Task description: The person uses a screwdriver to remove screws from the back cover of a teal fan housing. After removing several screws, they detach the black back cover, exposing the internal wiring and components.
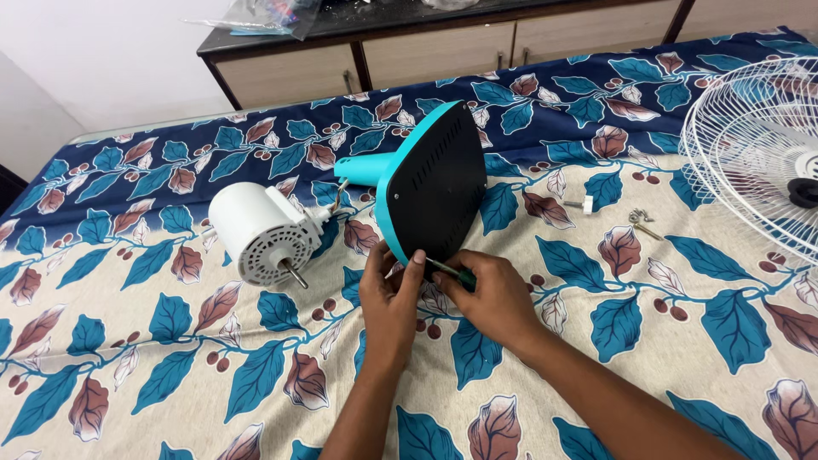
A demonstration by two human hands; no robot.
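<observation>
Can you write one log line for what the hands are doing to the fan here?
left hand: steadies fan base | right hand: holds screwdriver at base edge | motor: lying left | grille: right

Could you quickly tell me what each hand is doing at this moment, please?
Left hand: closed, fingertips at the lower edge of the fan base.
Right hand: closed on a green-handled screwdriver aimed at that edge.

Matt turquoise plastic fan base (430, 183) with a dull black underside; smooth white plastic motor housing (254, 232) with a bare metal shaft; printed leaf-pattern cloth sheet (153, 341); glossy white wire grille (754, 153); small metal screws (641, 221)
</observation>
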